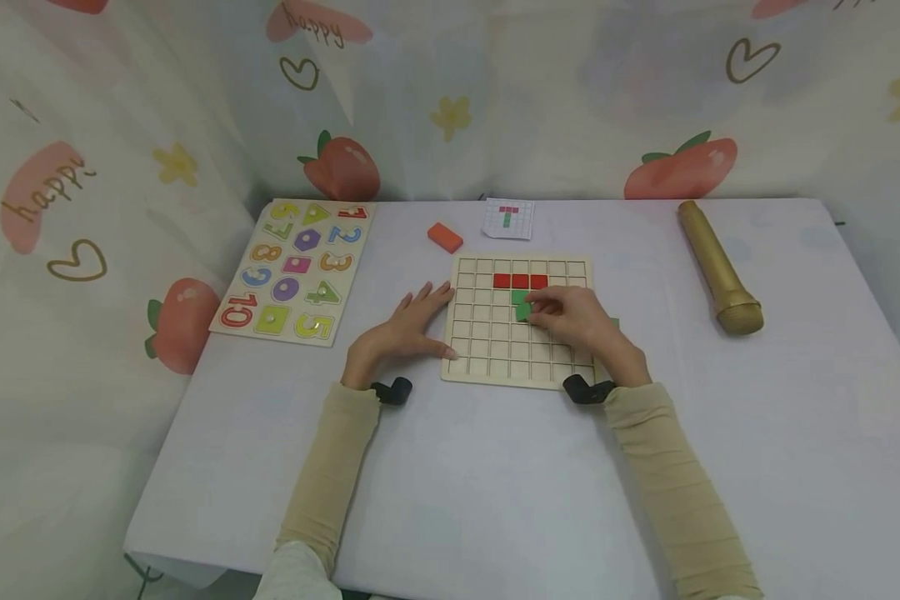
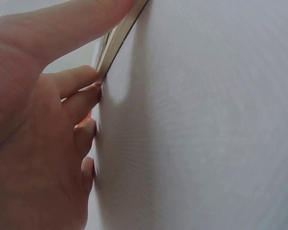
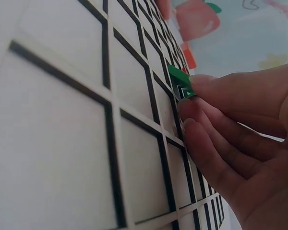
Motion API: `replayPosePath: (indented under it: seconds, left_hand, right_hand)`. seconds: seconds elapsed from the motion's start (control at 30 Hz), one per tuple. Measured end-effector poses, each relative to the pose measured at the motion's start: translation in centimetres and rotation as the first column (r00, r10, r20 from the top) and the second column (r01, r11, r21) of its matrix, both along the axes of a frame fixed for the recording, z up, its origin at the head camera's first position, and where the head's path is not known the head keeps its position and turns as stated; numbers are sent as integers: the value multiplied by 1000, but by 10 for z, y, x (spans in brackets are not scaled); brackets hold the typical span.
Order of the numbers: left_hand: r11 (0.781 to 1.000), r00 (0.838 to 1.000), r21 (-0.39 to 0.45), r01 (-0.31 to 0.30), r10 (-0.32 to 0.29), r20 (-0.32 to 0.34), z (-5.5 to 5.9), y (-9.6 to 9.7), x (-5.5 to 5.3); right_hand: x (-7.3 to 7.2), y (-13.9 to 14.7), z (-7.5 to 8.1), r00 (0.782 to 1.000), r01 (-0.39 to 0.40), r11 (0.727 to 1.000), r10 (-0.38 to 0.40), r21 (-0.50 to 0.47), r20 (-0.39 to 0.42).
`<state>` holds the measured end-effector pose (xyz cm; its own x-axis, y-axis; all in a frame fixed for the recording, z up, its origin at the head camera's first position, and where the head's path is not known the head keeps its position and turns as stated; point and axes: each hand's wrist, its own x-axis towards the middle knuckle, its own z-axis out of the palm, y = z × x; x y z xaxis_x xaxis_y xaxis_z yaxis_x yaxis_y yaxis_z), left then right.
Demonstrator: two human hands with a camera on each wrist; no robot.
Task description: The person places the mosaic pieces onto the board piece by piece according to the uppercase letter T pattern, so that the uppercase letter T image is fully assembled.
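A wooden grid board (image 1: 487,346) lies on the white-covered table. Three red square tiles (image 1: 521,281) sit side by side in one of its upper rows, with a green tile (image 1: 520,297) directly below the middle one. My right hand (image 1: 573,317) pinches another green tile (image 3: 179,77) between thumb and fingers, tilted over the cell below that. At the board's left edge rests my left hand (image 1: 405,327), fingers spread and thumb on the lower left rim. Another green piece (image 1: 615,322) shows at the board's right edge, partly hidden by the right hand.
Behind the board lie an orange block (image 1: 445,237) and a card (image 1: 508,219) printed with a red and green T pattern. To the left is a number-and-shape puzzle board (image 1: 322,275). A gold microphone-shaped object (image 1: 720,271) lies at the right.
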<state>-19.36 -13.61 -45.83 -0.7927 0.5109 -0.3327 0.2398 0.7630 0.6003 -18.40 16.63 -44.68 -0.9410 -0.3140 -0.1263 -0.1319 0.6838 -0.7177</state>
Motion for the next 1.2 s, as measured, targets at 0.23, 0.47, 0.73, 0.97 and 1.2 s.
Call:
replayPosePath:
  seconds: [0.23,0.47,0.73,0.97,1.2]
  left_hand:
    - [1000,1000,-6,-3,3,0,1,0,1]
    - [1000,1000,-7,3,-3,-5,1,0,1]
    - [1000,1000,-15,3,-3,-4,2,1,1]
    - [1000,1000,-19,-2,2,0,1,1,1]
    - [1000,1000,-16,-3,3,-9,2,1,1]
  right_hand:
    - [0,-3,-4,999,-28,1000,28,-14,-29]
    - [2,-2,-1,998,-35,999,35,0,-55]
    - [-2,23,6,999,39,999,-38,30,-19]
    - [-4,46,11,998,54,997,-54,57,9]
    - [-6,64,14,997,30,995,-37,100,70]
